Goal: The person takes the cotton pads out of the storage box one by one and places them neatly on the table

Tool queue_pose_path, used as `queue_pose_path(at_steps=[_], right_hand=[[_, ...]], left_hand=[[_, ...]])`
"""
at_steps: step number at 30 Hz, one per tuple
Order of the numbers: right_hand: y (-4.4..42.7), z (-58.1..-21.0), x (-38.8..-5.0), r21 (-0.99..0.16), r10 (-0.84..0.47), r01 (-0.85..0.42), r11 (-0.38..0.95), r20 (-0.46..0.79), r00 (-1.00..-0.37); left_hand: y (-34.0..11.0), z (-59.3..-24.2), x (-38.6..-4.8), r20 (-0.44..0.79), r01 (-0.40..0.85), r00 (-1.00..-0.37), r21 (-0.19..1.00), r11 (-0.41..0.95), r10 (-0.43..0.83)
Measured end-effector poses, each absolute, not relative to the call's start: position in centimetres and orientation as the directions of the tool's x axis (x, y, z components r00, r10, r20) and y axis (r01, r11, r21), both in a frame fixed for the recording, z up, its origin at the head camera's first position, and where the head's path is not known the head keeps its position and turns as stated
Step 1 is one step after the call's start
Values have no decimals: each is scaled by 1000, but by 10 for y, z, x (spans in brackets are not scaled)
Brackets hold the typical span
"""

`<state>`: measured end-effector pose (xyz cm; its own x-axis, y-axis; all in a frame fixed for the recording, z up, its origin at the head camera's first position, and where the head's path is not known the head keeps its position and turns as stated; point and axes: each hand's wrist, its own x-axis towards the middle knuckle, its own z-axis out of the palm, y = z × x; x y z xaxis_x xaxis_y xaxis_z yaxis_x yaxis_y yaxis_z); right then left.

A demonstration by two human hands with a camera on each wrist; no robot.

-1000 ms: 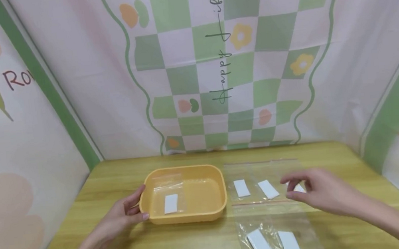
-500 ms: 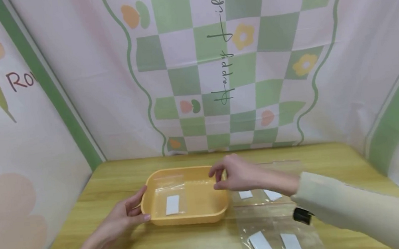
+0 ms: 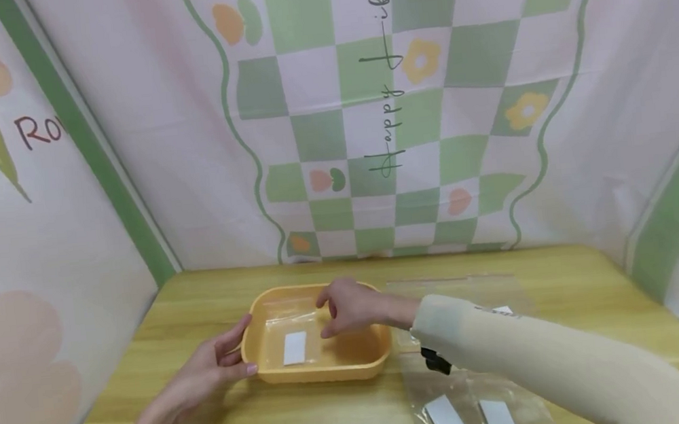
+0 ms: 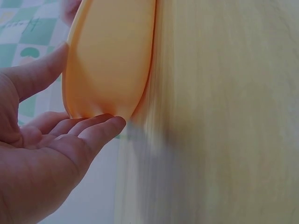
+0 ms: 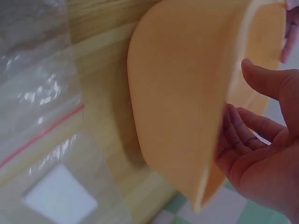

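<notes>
At the left end of the yellow plastic tray (image 3: 312, 374), my left hand (image 3: 207, 368) grips the wall, thumb and fingers spread round the corner; the left wrist view shows the fingers (image 4: 100, 133) against the outside. Inside the tray lies a clear zip bag (image 3: 282, 320) with a white rectangular piece (image 3: 294, 348) in it. My right hand (image 3: 353, 306) is over the tray's interior, just right of that bag, with thumb and forefinger apart and nothing visible between them. In the right wrist view, its fingers (image 5: 240, 135) reach over the rim.
Right of the tray, several clear zip bags lie on the wooden table (image 3: 201, 300), among them a near bag (image 3: 420, 382). White pieces (image 3: 448, 421) show in them; the right sleeve (image 3: 511, 339) covers some. A patterned cloth (image 3: 361, 121) hangs behind the table.
My right hand has swung left from the bags at the right, across the tray's right rim, to above its interior. My left hand stays on the tray's left end.
</notes>
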<state>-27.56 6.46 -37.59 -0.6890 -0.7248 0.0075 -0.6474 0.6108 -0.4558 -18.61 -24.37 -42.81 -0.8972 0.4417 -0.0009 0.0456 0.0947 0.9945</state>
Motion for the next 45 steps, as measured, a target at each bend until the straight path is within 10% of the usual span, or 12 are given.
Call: queue_pose_path(at_steps=[17,45], right_hand=[[43,-401,-276,-380,-664,-591,711,-89,-742],[29,-424,-271,-564,-472,-409,717,39,-881]], left_hand=[[-241,-426,-188,-3,51,-900,992,112,436],[-242,-426,-186,-7,45,-898,993,108,440]])
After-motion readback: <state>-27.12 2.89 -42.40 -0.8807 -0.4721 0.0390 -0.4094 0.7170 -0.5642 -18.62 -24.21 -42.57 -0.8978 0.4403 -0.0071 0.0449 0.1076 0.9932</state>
